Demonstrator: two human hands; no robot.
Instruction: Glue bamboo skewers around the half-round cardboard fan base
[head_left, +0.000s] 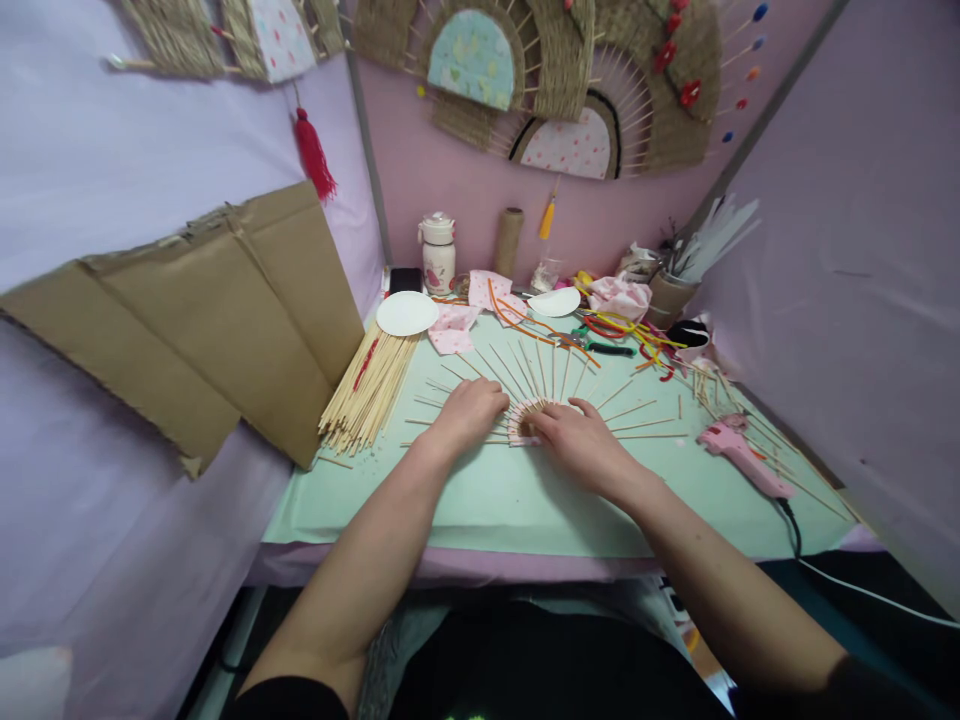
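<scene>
A fan of thin wooden sticks (554,372) lies spread on the table, the sticks radiating from a small half-round base (516,436) of pink dotted fabric. My left hand (472,408) rests over the sticks on the left, its bent fingertips at the base's upper left edge. Over the middle and right of the base is my right hand (581,440), with its fingers curled down onto it. A small brown patch (529,428) shows by the right fingertips; what it is, and whether the fingers pinch it, is partly hidden.
A bundle of sticks (367,395) and a cardboard sheet (217,320) stand left. Behind lie a white disc (407,314), fabric pieces (453,328) and green-black pliers (600,347). A bottle (438,255) stands at the back. A pink glue gun (742,458) with a cord lies right.
</scene>
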